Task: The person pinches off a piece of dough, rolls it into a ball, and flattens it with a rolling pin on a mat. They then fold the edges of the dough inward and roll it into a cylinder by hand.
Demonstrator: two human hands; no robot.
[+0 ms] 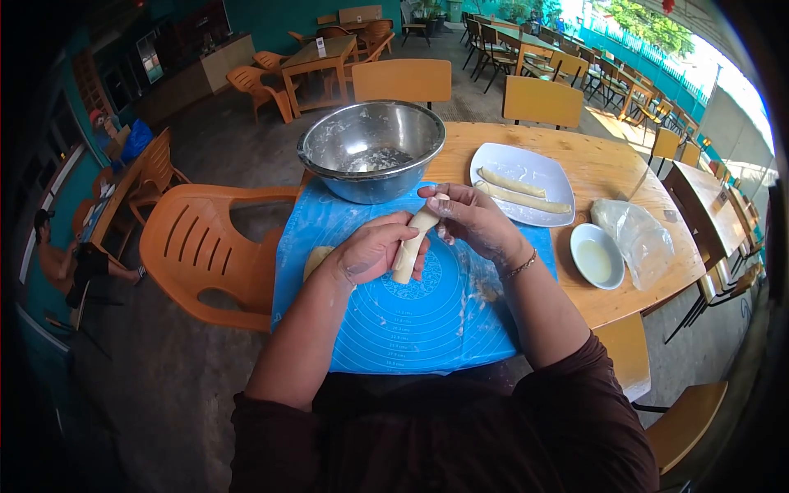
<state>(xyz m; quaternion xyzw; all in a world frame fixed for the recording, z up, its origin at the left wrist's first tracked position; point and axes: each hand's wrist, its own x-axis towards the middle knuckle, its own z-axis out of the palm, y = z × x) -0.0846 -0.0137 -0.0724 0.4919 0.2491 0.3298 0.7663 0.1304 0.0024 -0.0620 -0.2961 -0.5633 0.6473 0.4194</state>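
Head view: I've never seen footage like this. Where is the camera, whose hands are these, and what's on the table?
No machine here: a camera worn on a person's head looks down at their own bare hands. The left hand grips a pale dough roll; the right hand pinches its upper end. Below lies a blue mat on a wooden table, with a steel bowl, a white plate bearing two more rolls, a small dish and a plastic bag.

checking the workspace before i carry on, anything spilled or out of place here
Nothing serious. Flour is smeared across the blue mat below the right hand, and the mat seems to overhang the table edge. The dough roll held by the left hand looks intact.
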